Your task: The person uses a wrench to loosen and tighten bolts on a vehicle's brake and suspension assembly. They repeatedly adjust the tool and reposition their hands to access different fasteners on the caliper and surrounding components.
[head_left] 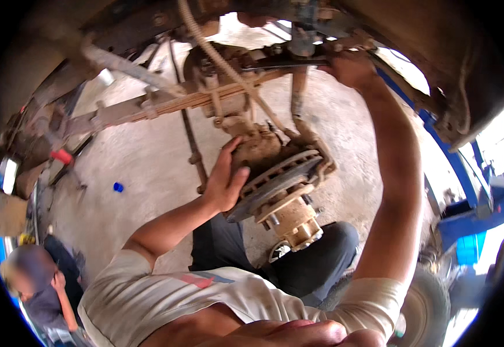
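Observation:
A brake disc with a rusty hub faces me, tilted, in the middle of the view. My left hand rests against the disc's left edge, its thumb and fingers apart. Behind the disc sits a dirt-caked knuckle. Higher up, at the far right, my right hand is closed around the end of a long dark metal bar, perhaps a wrench handle. The bar runs left beneath the vehicle's frame; its far end is lost among dark parts.
A leaf spring crosses at left, with a ribbed hose hanging before it. On the concrete floor lies a blue cap. A person sits at lower left. At right stand a blue metal frame and a tyre.

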Motion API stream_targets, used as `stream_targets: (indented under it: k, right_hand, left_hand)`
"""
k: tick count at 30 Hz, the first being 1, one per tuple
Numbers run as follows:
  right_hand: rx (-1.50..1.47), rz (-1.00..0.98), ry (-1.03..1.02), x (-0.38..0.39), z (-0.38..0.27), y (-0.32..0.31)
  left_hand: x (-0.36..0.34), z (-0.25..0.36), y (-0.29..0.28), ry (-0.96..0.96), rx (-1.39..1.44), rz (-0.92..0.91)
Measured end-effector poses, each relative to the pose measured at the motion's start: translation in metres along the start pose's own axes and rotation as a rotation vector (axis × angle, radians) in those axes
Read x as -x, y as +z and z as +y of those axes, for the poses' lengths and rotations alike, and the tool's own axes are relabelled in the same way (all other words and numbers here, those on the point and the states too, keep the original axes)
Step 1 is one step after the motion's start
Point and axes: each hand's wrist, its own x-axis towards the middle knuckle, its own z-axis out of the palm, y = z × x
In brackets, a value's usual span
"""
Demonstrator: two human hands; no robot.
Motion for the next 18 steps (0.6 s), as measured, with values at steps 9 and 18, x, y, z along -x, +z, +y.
stream_targets:
  k: [9, 18]
  right_hand:
    - [-0.293, -0.080, 0.233, -0.016, -0.057, 0.036]
    - [-0.742, 0.021, 0.438, 0.050, -0.128, -0.004]
  left_hand:
    - [0.007, -0.013, 0.003, 0.073, 0.050, 0.144]
    - [0.000, -0.026, 0.014, 0.015, 0.136, 0.148]
